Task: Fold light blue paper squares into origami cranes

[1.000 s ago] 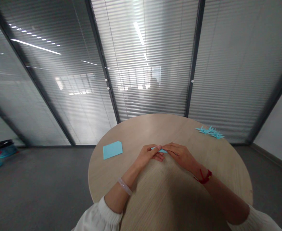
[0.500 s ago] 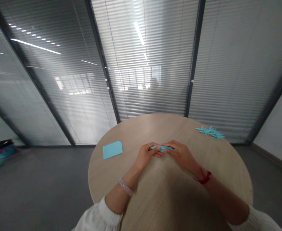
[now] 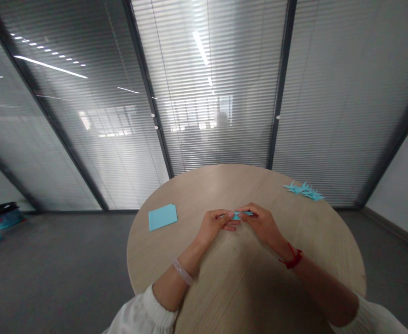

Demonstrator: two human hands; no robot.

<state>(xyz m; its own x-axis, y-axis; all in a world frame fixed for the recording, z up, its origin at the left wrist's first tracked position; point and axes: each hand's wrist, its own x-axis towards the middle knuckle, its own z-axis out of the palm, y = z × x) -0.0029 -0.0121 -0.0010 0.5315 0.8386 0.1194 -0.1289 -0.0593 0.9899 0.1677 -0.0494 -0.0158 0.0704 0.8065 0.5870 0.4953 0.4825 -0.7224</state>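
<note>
In the head view, I am pinching the blue paper (image 3: 236, 215) between my two hands: my left hand (image 3: 216, 223) is closing thumb and fingers on one end, my right hand (image 3: 262, 223) on the other, probably to steady both ends. The paper is sitting well inside the edges of the table (image 3: 221, 292); whether it is touching the top I cannot tell. The sheets (image 3: 162, 217) are lying near the left edge, the folded pieces (image 3: 305, 191) by the far right edge, presumably to stay apart.

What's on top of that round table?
The table bears blue sheets at left and a heap of blue pieces at far right. The left hand and right hand hold blue paper, partly covering it.
</note>
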